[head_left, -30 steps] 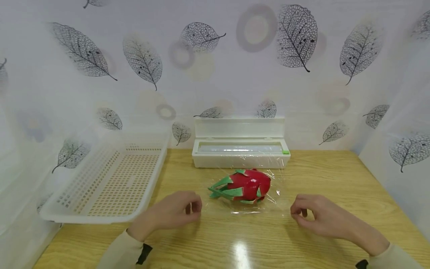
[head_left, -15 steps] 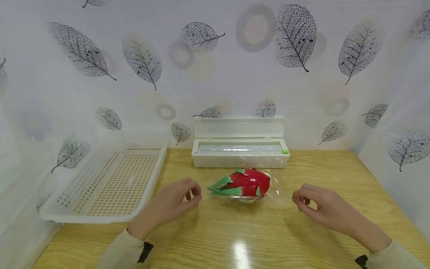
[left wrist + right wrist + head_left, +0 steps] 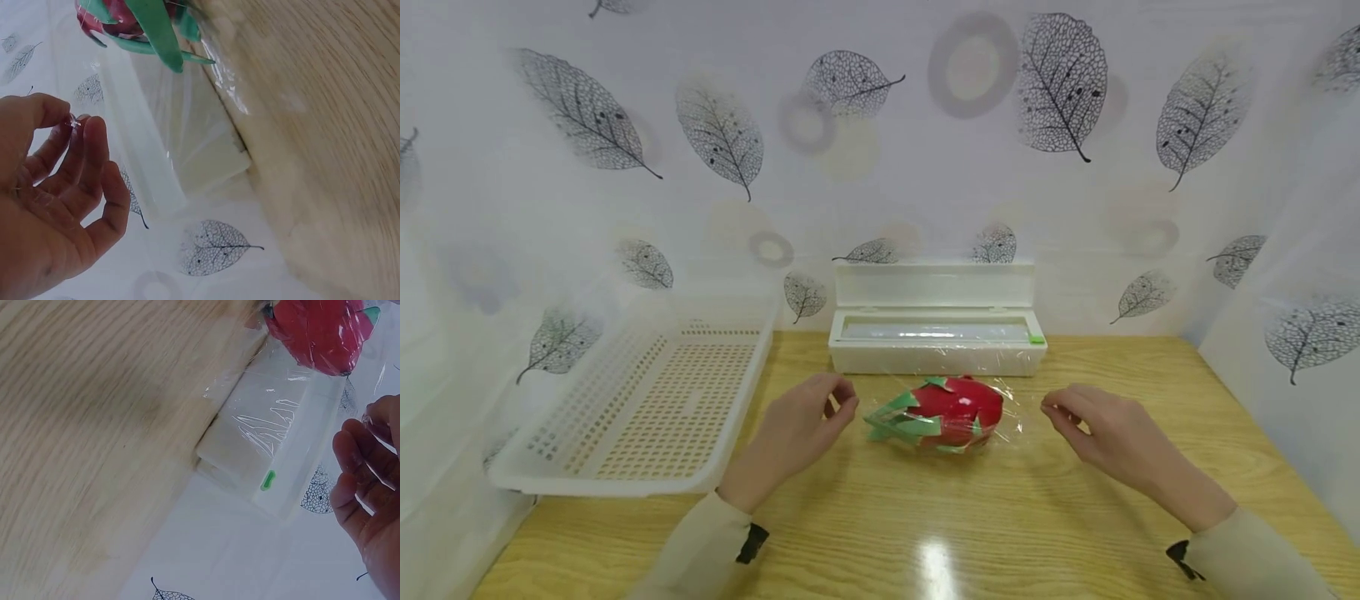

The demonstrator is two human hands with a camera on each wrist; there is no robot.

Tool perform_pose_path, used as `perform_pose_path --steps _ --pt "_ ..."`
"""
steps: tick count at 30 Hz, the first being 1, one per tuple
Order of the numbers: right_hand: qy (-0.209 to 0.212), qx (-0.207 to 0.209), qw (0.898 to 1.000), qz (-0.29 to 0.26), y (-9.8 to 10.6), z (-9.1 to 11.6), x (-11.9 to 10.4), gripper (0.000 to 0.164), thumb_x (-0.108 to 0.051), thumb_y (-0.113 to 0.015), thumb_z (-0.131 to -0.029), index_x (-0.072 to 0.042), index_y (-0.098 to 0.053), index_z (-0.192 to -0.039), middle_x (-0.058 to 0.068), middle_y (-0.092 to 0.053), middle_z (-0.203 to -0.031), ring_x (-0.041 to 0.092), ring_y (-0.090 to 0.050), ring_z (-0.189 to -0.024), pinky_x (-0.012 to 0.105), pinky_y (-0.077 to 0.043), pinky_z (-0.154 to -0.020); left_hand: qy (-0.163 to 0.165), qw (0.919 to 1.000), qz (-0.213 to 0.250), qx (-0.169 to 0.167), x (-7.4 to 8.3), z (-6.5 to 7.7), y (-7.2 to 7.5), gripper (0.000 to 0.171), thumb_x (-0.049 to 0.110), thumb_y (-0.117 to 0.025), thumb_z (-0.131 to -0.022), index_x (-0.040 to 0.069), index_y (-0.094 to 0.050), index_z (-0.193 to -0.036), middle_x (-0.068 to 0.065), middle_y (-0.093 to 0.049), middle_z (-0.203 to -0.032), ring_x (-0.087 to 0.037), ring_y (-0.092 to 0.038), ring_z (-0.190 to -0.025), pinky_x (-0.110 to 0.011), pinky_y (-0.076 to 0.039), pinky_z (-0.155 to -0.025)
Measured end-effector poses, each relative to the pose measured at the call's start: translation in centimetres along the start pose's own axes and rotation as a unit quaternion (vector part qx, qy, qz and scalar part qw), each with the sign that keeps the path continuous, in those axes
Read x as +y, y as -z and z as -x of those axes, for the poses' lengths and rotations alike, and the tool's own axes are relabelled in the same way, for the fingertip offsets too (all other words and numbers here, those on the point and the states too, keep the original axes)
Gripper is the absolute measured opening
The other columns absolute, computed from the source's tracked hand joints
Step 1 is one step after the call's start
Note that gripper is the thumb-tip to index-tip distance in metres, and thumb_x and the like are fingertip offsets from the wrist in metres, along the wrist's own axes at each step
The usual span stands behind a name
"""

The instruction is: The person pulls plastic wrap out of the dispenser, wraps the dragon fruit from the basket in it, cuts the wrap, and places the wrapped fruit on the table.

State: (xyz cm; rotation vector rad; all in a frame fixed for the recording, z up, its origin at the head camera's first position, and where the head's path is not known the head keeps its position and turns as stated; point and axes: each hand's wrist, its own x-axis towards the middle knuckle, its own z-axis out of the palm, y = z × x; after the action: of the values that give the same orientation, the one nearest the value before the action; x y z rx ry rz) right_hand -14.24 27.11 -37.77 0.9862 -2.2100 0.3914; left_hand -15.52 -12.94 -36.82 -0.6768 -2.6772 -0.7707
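Observation:
A red dragon fruit (image 3: 958, 408) with green scales lies on the wooden table, covered by clear cling film (image 3: 1011, 412). To its left, my left hand (image 3: 801, 429) pinches one corner of the film between thumb and index finger; the left wrist view shows a bit of film at the fingertips (image 3: 74, 120). On the other side, my right hand (image 3: 1108, 433) pinches the opposite corner, with film at its fingertips in the right wrist view. Behind the fruit stands a white cling film dispenser (image 3: 936, 360), its lid raised and a film roll (image 3: 936, 332) inside.
A white perforated plastic basket (image 3: 730, 442) stands at the left of the table (image 3: 1000, 533). Behind everything hangs a pale curtain (image 3: 895, 183) with a leaf pattern. A small green slider (image 3: 268, 480) sits at one end of the dispenser.
Both hands have moved away from me, toward the dispenser, carrying the film's near edge up over the dragon fruit. The fruit, dispenser and basket have stayed in place.

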Motion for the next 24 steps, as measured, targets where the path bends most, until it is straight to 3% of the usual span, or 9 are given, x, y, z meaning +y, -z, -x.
perform_pose_path --steps 4,7,8,11,17,22,24 --pt "-0.012 -0.009 1.000 -0.003 -0.6 -0.4 0.4 0.028 -0.029 -0.052 -0.106 -0.013 -0.071 -0.094 -0.008 -0.072 -0.083 0.002 -0.062 -0.068 0.018 -0.051 -0.059 0.030 0.9994 0.014 0.007 -0.3 -1.0 -0.8 0.004 0.017 -0.068 -0.095 0.019 -0.066 -0.092 0.006 -0.070 -0.087 -0.004 -0.061 -0.070 -0.020 -0.051 -0.060" --pt "-0.021 -0.018 1.000 -0.004 -1.1 -0.8 0.5 0.005 -0.014 -0.067 -0.096 -0.012 -0.071 -0.094 -0.007 -0.072 -0.084 0.002 -0.061 -0.069 0.018 -0.051 -0.059 0.066 0.9975 0.027 -0.009 -0.8 -1.6 -1.6 0.004 0.020 -0.067 -0.095 0.020 -0.067 -0.091 0.006 -0.070 -0.086 -0.004 -0.061 -0.070 -0.023 -0.052 -0.062" --pt "-0.025 -0.022 0.999 -0.005 -1.3 -0.9 0.5 0.004 -0.009 -0.071 -0.092 -0.012 -0.071 -0.095 -0.007 -0.072 -0.084 0.002 -0.061 -0.069 0.018 -0.051 -0.059 0.076 0.9966 0.029 -0.015 -0.9 -1.8 -1.9 0.004 0.021 -0.067 -0.095 0.020 -0.067 -0.091 0.006 -0.070 -0.086 -0.004 -0.061 -0.071 -0.023 -0.052 -0.063" --pt "-0.032 -0.027 0.999 -0.007 -1.8 -1.3 0.6 0.021 0.001 -0.078 -0.079 -0.012 -0.070 -0.094 -0.007 -0.072 -0.084 0.003 -0.061 -0.070 0.020 -0.051 -0.060 0.102 0.9933 0.044 -0.029 -1.3 -2.3 -2.7 0.004 0.024 -0.067 -0.095 0.021 -0.067 -0.093 0.007 -0.070 -0.087 -0.005 -0.062 -0.073 -0.025 -0.053 -0.065" --pt "-0.023 -0.016 0.999 -0.015 -3.2 -2.2 1.0 0.004 -0.008 -0.074 -0.090 -0.009 -0.071 -0.093 -0.004 -0.069 -0.086 0.007 -0.064 -0.070 0.021 -0.053 -0.060 0.109 0.9908 0.070 -0.038 -1.7 -3.2 -4.0 0.006 0.023 -0.066 -0.095 0.017 -0.068 -0.096 0.003 -0.071 -0.092 -0.009 -0.064 -0.077 -0.029 -0.056 -0.071" --pt "-0.031 -0.027 0.999 -0.021 -4.4 -3.0 1.1 0.019 -0.001 -0.082 -0.078 -0.010 -0.071 -0.091 -0.004 -0.066 -0.082 0.006 -0.062 -0.069 0.021 -0.053 -0.058 0.107 0.9915 0.057 -0.047 -2.2 -3.9 -5.2 0.010 0.026 -0.066 -0.096 0.017 -0.070 -0.099 0.001 -0.070 -0.098 -0.011 -0.063 -0.082 -0.030 -0.056 -0.075" --pt "-0.040 -0.046 0.998 -0.027 -4.7 -3.1 1.1 0.018 0.000 -0.082 -0.078 -0.010 -0.072 -0.091 -0.004 -0.064 -0.079 0.005 -0.060 -0.067 0.020 -0.051 -0.057 0.105 0.9916 0.055 -0.053 -2.3 -4.0 -5.5 0.011 0.026 -0.067 -0.095 0.017 -0.070 -0.099 0.000 -0.069 -0.097 -0.012 -0.062 -0.083 -0.030 -0.054 -0.074"
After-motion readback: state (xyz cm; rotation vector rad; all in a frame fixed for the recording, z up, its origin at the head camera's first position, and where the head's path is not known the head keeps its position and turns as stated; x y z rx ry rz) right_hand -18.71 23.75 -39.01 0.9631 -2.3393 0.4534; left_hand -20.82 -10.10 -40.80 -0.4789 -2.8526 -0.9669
